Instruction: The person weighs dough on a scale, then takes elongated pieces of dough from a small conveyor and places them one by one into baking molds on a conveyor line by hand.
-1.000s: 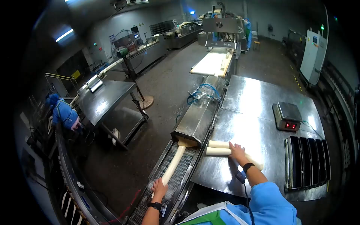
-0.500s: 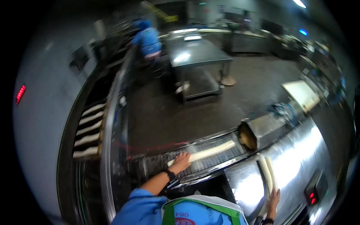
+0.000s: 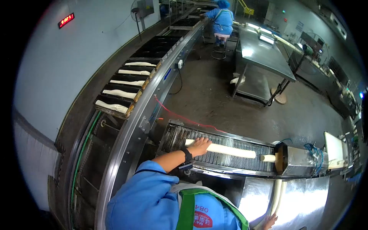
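Observation:
My left hand (image 3: 200,146) is closed over the left part of a pale, smooth dough roll (image 3: 232,150) lying along a metal mesh conveyor belt (image 3: 178,137). A black watch is on that wrist. A shorter piece of dough (image 3: 268,158) sticks out of the metal outlet (image 3: 281,159) at the belt's right end, with a gap between it and the roll. At the bottom, my right hand (image 3: 270,221) has its fingers curled at the near end of two dough rolls (image 3: 276,197). These lie side by side on a shiny steel table (image 3: 303,199); their lower ends are partly hidden.
To the left, a long conveyor rail (image 3: 143,117) carries black baking pans (image 3: 122,92), several holding dough strips. A co-worker (image 3: 222,23) in blue stands at its far end. A steel table (image 3: 264,53) stands beyond the belt. A red cord (image 3: 188,119) crosses behind the belt.
My view has swung left and steadied. The dough roll under my left hand now lies farther from the outlet, and another dough piece shows there. My right hand remains at the two rolls.

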`<state>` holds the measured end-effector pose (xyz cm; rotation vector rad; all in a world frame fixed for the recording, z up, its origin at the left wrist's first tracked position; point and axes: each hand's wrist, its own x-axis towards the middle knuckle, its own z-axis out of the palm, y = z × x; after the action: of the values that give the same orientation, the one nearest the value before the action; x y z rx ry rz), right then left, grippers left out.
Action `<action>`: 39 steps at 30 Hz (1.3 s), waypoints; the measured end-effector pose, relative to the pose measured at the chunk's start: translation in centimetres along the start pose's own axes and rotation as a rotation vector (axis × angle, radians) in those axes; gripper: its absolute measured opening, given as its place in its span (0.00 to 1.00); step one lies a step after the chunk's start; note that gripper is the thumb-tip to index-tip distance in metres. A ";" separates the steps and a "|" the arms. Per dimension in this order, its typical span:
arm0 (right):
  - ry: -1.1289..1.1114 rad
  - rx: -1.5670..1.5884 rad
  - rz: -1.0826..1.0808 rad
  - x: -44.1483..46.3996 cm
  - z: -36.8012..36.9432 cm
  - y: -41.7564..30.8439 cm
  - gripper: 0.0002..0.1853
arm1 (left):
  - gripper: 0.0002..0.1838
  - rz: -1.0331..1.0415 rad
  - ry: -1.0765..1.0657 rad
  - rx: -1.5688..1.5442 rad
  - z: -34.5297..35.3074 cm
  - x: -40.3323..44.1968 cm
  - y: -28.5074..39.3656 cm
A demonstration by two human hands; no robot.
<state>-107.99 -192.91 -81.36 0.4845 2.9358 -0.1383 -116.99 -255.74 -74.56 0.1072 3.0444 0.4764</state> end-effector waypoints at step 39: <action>-0.137 0.114 0.006 -9.9 -3.3 -27.1 0.32 | 0.20 -0.160 1.218 -1.744 -36.0 9.8 -36.7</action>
<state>-108.06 -221.13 -74.69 0.4799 2.8034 -0.3266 -131.37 -300.80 -52.03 -0.6633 1.7364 3.6123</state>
